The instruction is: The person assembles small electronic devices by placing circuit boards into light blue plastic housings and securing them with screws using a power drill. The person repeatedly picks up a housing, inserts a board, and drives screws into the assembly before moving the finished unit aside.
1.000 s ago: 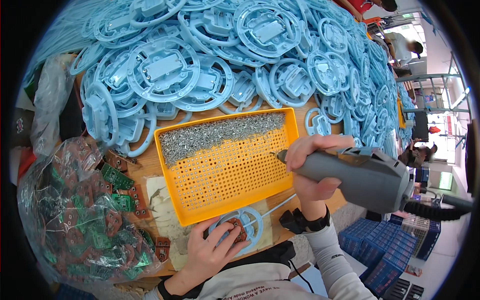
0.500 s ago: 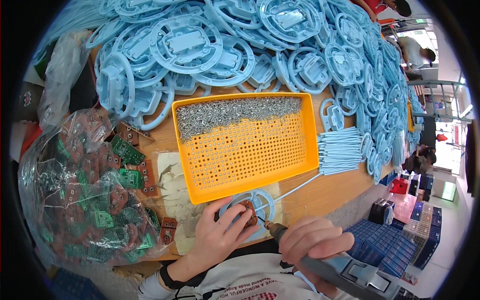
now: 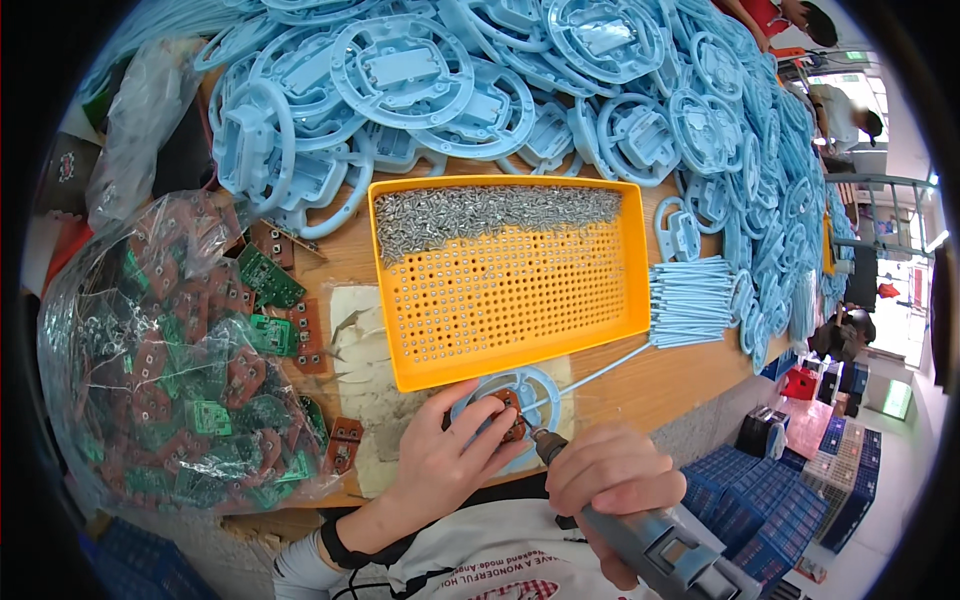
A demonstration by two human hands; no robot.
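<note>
My left hand (image 3: 440, 460) presses its fingertips on a small reddish-brown circuit board (image 3: 513, 418), which sits in a light blue round plastic frame (image 3: 549, 392). My right hand (image 3: 612, 475) is wrapped around a grey electric screwdriver (image 3: 668, 548). Its bit points down and left and meets the right side of the board; whether a screw is under the tip is too small to tell. A thin blue stick runs from the frame up to the right. Fingers cover part of the board and the frame's left side.
A yellow tray (image 3: 520, 366) with a perforated bottom holds loose screws (image 3: 500, 208) just beyond my hands. Blue plastic frames (image 3: 400, 75) are heaped at the back, with a bundle of blue sticks (image 3: 692, 302) at right. A clear bag of circuit boards (image 3: 180, 400) lies left. Other people are at far right.
The whole view has shifted slightly, so the tray and heap appear farther right and higher. The screwdriver is angled a little more steeply, its bit still at the board. Both hands keep their holds.
</note>
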